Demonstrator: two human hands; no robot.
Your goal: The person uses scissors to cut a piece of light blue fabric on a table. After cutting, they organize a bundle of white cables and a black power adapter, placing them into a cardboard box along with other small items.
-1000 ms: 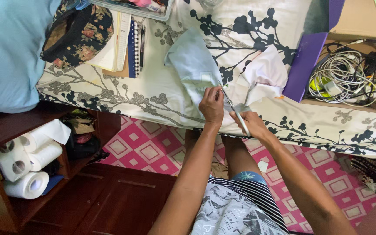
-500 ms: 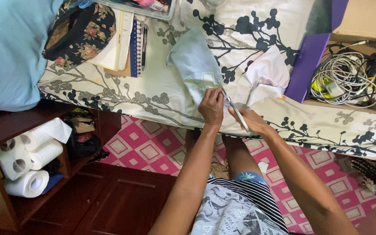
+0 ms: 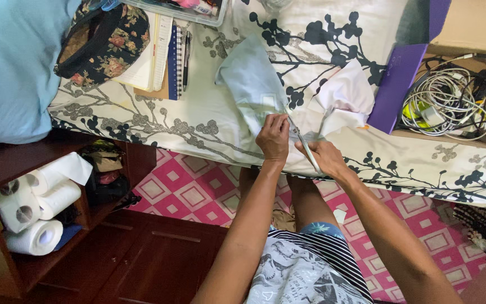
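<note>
Notebooks (image 3: 161, 53) left of cloth (image 3: 251, 79) on bed (image 3: 198, 124); cable box (image 3: 451, 95) right.

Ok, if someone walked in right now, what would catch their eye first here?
Probably the two hands at the centre: the left hand pinches a pale blue piece of cloth on the white bedsheet with black branch print, while the right hand holds a thin silvery tool against it. Next, the tangle of white cables in the cardboard box at right.
</note>
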